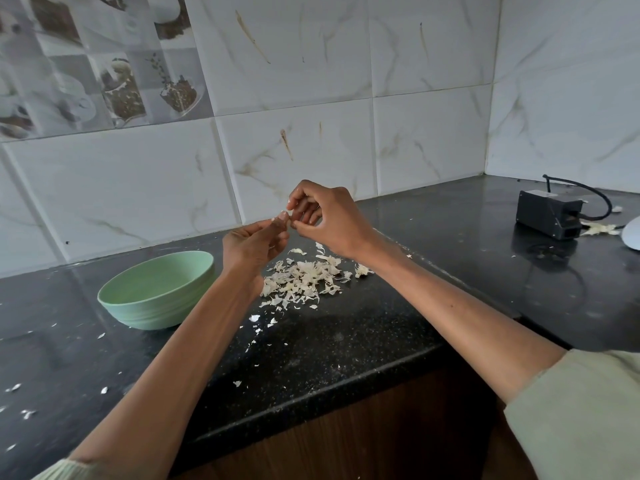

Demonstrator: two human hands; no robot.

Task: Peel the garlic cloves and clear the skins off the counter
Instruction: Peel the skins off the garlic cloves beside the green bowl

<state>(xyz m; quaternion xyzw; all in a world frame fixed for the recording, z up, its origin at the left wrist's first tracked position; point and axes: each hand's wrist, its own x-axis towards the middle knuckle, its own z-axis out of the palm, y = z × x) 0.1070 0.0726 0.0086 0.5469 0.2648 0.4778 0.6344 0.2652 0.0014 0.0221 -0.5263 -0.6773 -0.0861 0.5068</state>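
**Garlic peeling, mid-clove**

Head view: the left hand (254,245) pinches a small pale garlic clove (281,216) above the black speckled worktop (346,341), while the right hand (322,220) picks at its tip, so scraps drop onto the heap of papery white skins (301,282) below. The clove's mostly hidden by fingers. What's inside the mint-green plastic bowl (156,292) can't be made out.
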